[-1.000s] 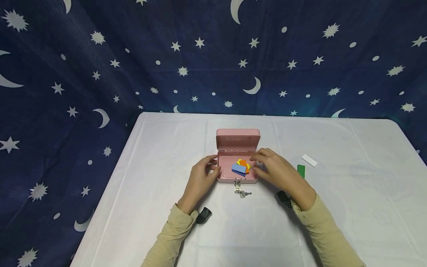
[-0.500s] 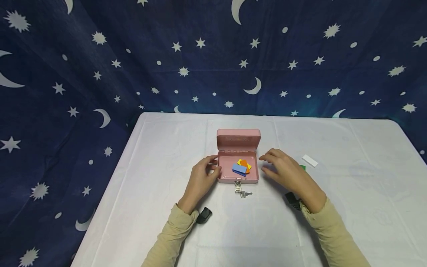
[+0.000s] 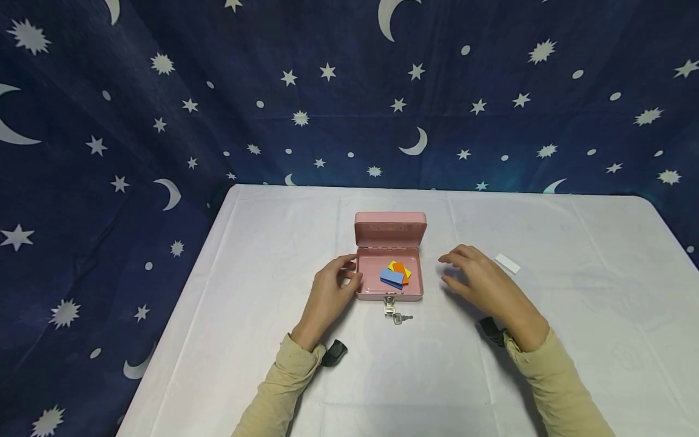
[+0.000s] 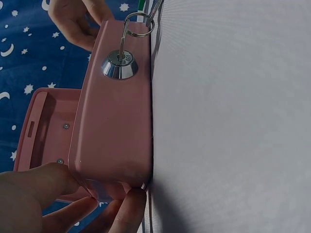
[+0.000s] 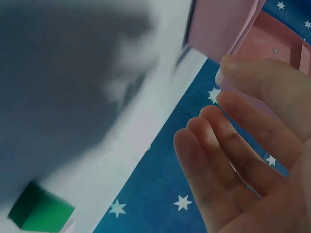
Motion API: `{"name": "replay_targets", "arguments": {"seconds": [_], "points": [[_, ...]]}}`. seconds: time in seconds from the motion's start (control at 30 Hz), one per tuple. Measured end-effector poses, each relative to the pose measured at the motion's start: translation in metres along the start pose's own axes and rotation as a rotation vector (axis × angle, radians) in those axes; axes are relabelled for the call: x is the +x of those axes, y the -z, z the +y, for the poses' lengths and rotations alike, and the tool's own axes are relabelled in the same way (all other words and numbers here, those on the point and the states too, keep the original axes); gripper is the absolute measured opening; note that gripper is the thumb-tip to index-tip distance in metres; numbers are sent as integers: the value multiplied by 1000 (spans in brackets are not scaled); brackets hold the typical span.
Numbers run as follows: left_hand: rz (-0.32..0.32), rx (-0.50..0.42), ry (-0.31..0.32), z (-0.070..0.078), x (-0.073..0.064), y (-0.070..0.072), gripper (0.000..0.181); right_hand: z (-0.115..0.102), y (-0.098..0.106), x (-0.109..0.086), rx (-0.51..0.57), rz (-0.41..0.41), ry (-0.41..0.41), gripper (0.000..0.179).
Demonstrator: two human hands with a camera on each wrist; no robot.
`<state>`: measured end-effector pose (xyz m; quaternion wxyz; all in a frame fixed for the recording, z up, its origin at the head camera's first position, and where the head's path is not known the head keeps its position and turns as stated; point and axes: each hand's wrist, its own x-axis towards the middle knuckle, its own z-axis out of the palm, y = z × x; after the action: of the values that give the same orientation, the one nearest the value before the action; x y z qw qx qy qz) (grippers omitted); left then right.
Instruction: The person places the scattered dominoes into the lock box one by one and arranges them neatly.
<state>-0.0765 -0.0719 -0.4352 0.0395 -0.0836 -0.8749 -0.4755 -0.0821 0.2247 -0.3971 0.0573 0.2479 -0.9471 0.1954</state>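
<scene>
Dark blue cloth (image 3: 349, 130) printed with pale moons and stars backs a white, faintly creased tabletop (image 3: 273, 243), and there's the pink box (image 3: 374, 283) near its middle, smooth, softly glossy, round-cornered, lid up. Inside, flat rectangles overlap: light blue block (image 3: 392, 276) on top, orange block (image 3: 399, 267) and yellow block (image 3: 408, 274) peeping out; that darker blue strip underneath is too small to pin down. Round the front, a shiny conical lock (image 4: 120, 65) has a key in it, threaded on a wire ring (image 4: 140, 25); a second key is cut off up top in the left wrist view. Left hand (image 3: 326, 288): bent fingers, tips against the box's side, though I can't tell whether the thumb pinches the wall. Right hand (image 3: 483, 282): wide, thumb parted from loosely curved fingers, between the box and a white block (image 3: 507, 263). Green block (image 5: 43, 213) sits blurred in the right wrist view, hidden from the head camera.
</scene>
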Motion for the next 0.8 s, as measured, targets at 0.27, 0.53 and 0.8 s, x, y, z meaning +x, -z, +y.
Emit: {"name": "replay_targets", "arguments": {"seconds": [0.27,0.53,0.8], "points": [[7,-4,-8,-1,0,0,40,11,3,-7,4,14,-4,33],[-2,-2,5,-1,0,0,41,19,5,-13,1,53,-6,32],[6,-11,-9,-1,1,0,41,27,4,-20,-5,31,-50,32]]}}
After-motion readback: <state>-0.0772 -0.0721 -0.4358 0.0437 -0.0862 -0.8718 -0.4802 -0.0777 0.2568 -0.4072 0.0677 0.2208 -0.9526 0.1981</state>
